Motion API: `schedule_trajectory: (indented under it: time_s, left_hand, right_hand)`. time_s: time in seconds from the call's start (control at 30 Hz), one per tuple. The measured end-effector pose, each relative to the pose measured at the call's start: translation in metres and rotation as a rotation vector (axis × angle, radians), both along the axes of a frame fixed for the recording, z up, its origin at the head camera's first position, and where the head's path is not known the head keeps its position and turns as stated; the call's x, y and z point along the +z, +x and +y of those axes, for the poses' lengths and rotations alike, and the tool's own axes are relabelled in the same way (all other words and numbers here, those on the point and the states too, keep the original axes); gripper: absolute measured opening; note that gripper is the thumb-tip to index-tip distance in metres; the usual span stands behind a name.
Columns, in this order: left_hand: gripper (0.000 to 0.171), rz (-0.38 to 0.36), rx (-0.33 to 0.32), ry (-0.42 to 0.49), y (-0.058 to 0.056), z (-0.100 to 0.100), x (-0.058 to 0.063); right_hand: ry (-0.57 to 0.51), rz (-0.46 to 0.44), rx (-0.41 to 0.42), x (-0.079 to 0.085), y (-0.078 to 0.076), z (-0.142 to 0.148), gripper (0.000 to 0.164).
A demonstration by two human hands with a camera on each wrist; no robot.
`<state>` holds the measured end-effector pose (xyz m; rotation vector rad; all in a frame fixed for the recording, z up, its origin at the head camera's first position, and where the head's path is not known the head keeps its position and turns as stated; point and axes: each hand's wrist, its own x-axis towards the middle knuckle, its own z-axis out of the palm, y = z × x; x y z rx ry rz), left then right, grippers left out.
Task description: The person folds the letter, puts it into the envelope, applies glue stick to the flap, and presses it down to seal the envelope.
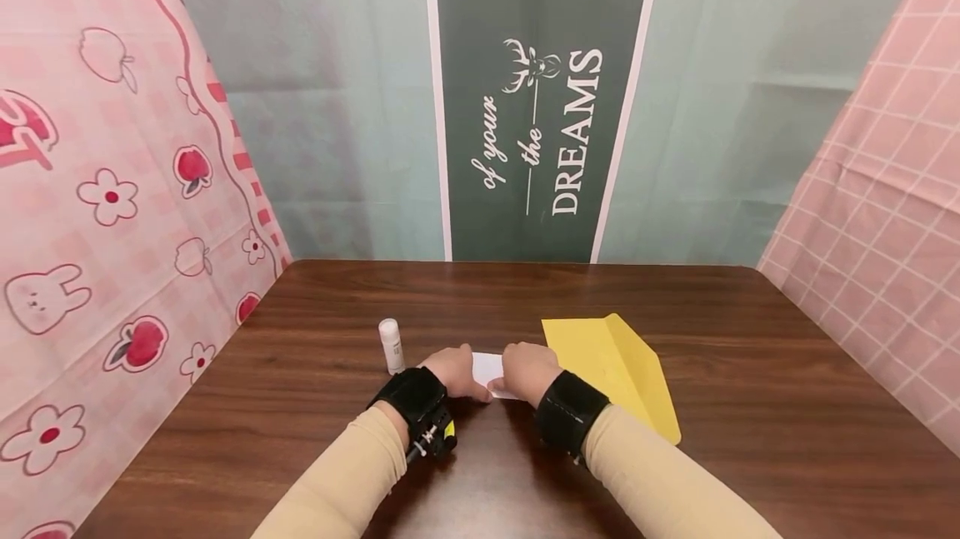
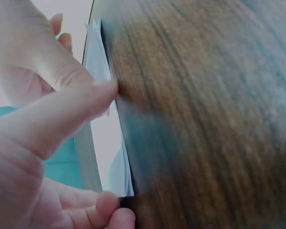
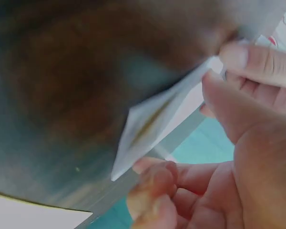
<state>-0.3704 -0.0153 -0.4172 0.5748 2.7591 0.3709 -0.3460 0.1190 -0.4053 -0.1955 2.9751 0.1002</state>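
Observation:
A folded white paper (image 1: 487, 366) is held between both hands at the near middle of the table. My left hand (image 1: 454, 373) grips its left end, the thumb along the near edge. At the other end my right hand (image 1: 529, 371) pinches it, fingers on the far side and thumb on the near. The two thumbs come close together in the head view. Several thin layers show along the edge of the paper (image 2: 109, 152) in the left wrist view. From the right wrist, the paper (image 3: 155, 121) shows a narrow opening between its layers.
A white capped tube like a glue stick (image 1: 391, 346) stands just left of the left hand. To the right, a yellow envelope (image 1: 600, 356) with its flap raised lies partly behind the right forearm. Patterned cloths hang around the brown wooden table (image 1: 330, 306).

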Motion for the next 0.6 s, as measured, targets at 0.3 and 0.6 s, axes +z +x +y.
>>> schedule_trajectory:
  time_s: [0.3,0.6]
  left_hand:
    - [0.081,0.043,-0.002,0.026,0.000,-0.002,-0.007]
    - [0.070,0.057,-0.002,0.048,0.005,-0.004,-0.001]
  right_hand:
    - [-0.093,-0.015,0.075,0.002,-0.009,0.007,0.063]
    - [-0.160,-0.063,0.055,-0.003,-0.016,0.012,0.072]
